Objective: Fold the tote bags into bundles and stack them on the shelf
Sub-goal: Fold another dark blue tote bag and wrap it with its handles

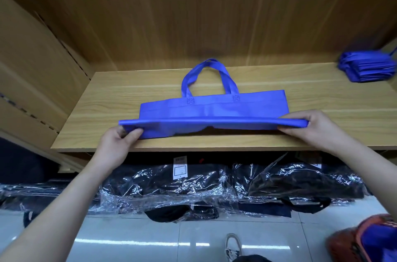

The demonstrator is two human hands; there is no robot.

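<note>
A blue tote bag (pixel 212 109) lies flat on the wooden shelf (pixel 107 100), its handles pointing toward the back wall. Its near part is lifted off the board and turned up toward the handles. My left hand (pixel 120 141) pinches the bag's near left corner. My right hand (pixel 311 126) grips the near right corner, thumb underneath. At the shelf's far right sits a stack of folded blue tote bags (pixel 367 66), partly cut off by the frame.
Cardboard boxes (pixel 32 64) stand against the shelf's left side. Below the shelf, dark goods in clear plastic wrap (pixel 182 186) lie on the tiled floor. An orange basket (pixel 365 242) with blue fabric sits bottom right. A shoe (pixel 232 246) shows at the bottom.
</note>
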